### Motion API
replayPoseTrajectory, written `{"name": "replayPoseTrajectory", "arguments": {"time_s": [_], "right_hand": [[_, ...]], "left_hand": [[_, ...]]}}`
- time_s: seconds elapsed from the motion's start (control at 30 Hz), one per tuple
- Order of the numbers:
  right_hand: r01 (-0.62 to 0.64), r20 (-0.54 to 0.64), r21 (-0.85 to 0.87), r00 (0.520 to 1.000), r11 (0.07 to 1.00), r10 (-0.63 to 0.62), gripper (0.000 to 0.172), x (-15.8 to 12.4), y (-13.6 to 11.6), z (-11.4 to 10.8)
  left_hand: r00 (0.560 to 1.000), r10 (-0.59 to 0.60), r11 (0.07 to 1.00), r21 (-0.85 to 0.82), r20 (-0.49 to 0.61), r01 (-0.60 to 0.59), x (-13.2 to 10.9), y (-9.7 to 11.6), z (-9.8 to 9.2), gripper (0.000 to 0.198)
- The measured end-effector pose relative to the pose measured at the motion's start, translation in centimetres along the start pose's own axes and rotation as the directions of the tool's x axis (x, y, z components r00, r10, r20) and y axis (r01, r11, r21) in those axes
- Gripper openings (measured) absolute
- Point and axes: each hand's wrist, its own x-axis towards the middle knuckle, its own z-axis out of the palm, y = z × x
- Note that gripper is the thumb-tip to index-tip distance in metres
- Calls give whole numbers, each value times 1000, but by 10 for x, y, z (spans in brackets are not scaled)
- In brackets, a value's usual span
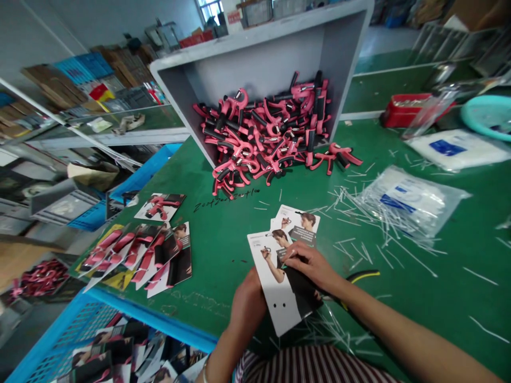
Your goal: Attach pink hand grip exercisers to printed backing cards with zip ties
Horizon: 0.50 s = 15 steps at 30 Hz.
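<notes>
My left hand (247, 304) grips the lower left edge of a white printed card (275, 287) showing a person using a hand grip. My right hand (310, 265) lies across that card, its fingers on the printed face. A second card (297, 222) sits partly behind it on the green table mat (235, 266). A black-and-yellow tool handle (362, 275) sticks out from under my right forearm. Farther off, a heap of pink-and-black hand grippers (263, 133) fills a grey open bin (255, 58). Fanned cards (138, 258) lie to the left.
White plastic strips (359, 218) litter the mat near a clear bag of them (411, 202). A blue crate of cards (120, 346) stands at the near left edge. A red box (411, 109), a white bag (459, 149) and a teal basin (489, 114) sit far right.
</notes>
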Motion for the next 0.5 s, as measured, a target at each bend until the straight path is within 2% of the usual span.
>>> {"name": "replayPoseTrajectory", "arguments": {"time_s": [0.1, 0.2, 0.27, 0.33, 0.43, 0.5], "right_hand": [[-8, 13, 10, 1000, 1000, 8, 19, 0, -1, -1], [-47, 10, 66, 999, 997, 46, 20, 1, -1, -3], [-81, 6, 117, 997, 990, 80, 20, 1, 0, -4], [-119, 13, 189, 993, 975, 118, 21, 1, 1, -4], [-165, 33, 317, 986, 934, 163, 23, -1, 4, -3], [-173, 46, 333, 985, 927, 167, 23, -3, 5, -2]], "left_hand": [[986, -5, 996, -91, 168, 21, -12, 10, -13, 48], [953, 76, 984, -174, 295, -24, -20, 21, -25, 48], [956, 109, 987, -144, 271, -72, -20, 25, -28, 43], [969, 146, 987, -97, 198, -129, -15, 26, -25, 36], [968, 223, 974, -58, 117, -218, 0, 18, -12, 31], [968, 230, 973, -36, 98, -228, 12, 11, -1, 28]]}}
